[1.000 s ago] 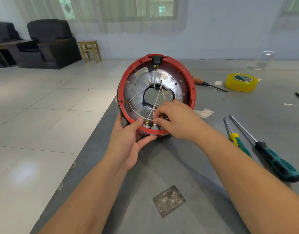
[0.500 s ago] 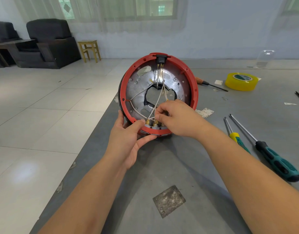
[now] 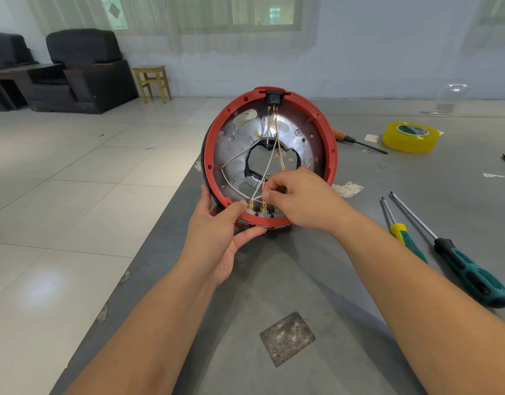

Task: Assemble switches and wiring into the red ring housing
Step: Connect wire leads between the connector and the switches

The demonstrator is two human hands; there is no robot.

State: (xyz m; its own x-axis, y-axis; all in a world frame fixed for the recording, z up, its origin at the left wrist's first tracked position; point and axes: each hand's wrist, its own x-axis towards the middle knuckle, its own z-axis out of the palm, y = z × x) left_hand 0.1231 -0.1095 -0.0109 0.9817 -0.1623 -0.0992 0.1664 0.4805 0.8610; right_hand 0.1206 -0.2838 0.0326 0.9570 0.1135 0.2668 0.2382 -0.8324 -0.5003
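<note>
housing: red ring housing (image 3: 329,138) stands on edge on the grey table (image 3: 288,280), near its left edge, open face toward camera
inside: metal plate (image 3: 234,149) with central cutout; white wires (image 3: 270,161) cross it from the black socket (image 3: 273,97) at top down to the bottom rim
switches: grey switches (image 3: 263,214) with brass terminals sit in a row in the bottom rim
left hand (image 3: 217,240): grips the lower-left rim, thumb on the inside by the leftmost switch, fingers behind and under
right hand (image 3: 298,201): fingertips pinch a white wire just above the middle switch; can't tell if the connector is seated, fingers cover it
right of housing: two screwdrivers (image 3: 445,252) lying on table, yellow tape roll (image 3: 410,137) further back, orange-handled tool (image 3: 357,139) behind the ring
</note>
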